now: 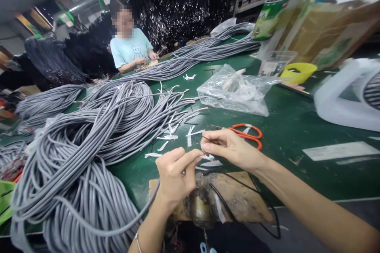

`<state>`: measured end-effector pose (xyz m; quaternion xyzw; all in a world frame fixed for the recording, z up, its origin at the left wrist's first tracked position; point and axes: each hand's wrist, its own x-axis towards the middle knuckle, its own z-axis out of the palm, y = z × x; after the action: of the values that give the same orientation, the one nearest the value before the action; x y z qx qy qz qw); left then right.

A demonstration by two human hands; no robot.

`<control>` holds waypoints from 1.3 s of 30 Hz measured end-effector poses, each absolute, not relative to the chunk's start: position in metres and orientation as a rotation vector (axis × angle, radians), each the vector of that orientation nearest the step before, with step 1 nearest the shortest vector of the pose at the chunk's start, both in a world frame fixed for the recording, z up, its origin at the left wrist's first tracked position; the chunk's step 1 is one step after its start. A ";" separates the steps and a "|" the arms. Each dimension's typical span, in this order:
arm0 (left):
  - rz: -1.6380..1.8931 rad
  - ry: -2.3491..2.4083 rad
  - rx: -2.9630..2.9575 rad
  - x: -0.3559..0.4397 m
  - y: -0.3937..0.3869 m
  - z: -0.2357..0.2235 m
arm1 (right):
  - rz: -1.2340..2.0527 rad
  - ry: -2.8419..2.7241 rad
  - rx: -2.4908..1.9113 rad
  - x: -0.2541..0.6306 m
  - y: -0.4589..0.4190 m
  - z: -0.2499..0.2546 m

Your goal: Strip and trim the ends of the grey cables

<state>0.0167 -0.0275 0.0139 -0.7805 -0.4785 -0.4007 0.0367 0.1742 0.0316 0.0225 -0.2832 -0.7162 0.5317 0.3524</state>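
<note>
My left hand (178,174) is closed, with a grey cable (124,227) running up past the wrist into it. Its thumb and forefinger pinch near the cable's end, which is mostly hidden by the fingers. Close by on the right, my right hand (231,148) pinches a thin dark piece (208,138), like a short wire or sleeve. The fingertips of both hands nearly meet. Below them a wooden board (237,189) carries a small metal cylinder-shaped device (202,207) with black cords. Orange-handled scissors (249,132) lie just beyond my right hand.
Large coils of grey cable (115,126) cover the left side of the green table (285,126). White paper strips (190,136) are scattered ahead. A clear plastic bag (237,91), a yellow container (298,72) and a white plastic jug (341,95) stand rightward. Across sits a person (130,49).
</note>
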 end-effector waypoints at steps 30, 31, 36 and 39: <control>-1.246 -1.762 -2.279 0.019 -0.025 0.008 | 0.470 -1.935 -0.633 0.164 0.013 0.012; -1.179 -1.718 -2.301 0.019 -0.024 0.008 | 0.489 -1.917 -0.678 0.166 0.015 0.013; -1.338 -1.691 -2.389 0.020 -0.026 0.011 | 0.663 -1.812 -0.903 0.169 0.025 0.014; -1.656 -1.973 -2.292 0.022 -0.027 0.016 | 0.722 -1.706 -0.985 0.167 0.026 0.014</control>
<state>0.0216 -0.0268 0.0165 -0.6571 -0.5654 -0.4747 -0.1525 0.1667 0.0259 0.0139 -0.4069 -0.7048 0.2984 0.4986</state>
